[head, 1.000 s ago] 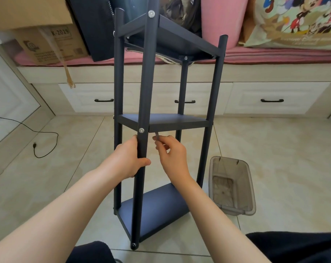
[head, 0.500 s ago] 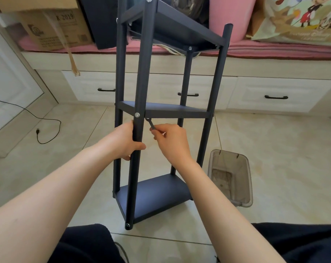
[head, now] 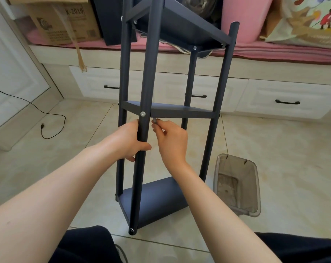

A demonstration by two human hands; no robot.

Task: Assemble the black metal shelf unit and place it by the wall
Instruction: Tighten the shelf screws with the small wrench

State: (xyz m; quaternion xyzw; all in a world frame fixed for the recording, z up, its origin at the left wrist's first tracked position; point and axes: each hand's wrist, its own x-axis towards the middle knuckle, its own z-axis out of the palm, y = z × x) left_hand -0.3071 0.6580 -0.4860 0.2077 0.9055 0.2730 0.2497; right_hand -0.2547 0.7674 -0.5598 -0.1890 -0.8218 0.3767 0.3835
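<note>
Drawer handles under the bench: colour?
Black, on the white drawer handles' fronts; head view shows them best.

Clear bin (head: 236,186) (floor), cardboard box (head: 64,23) on bench.

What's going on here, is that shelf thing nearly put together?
A person sits on the tiled floor working on a black metal shelf unit standing upright before them. The left hand grips the near front post just below the middle shelf, steadying it. The right hand pinches a small metal key right under that shelf, beside a screw. All three shelves and four posts look joined. A clear plastic bin sits on the floor beside it.
</note>
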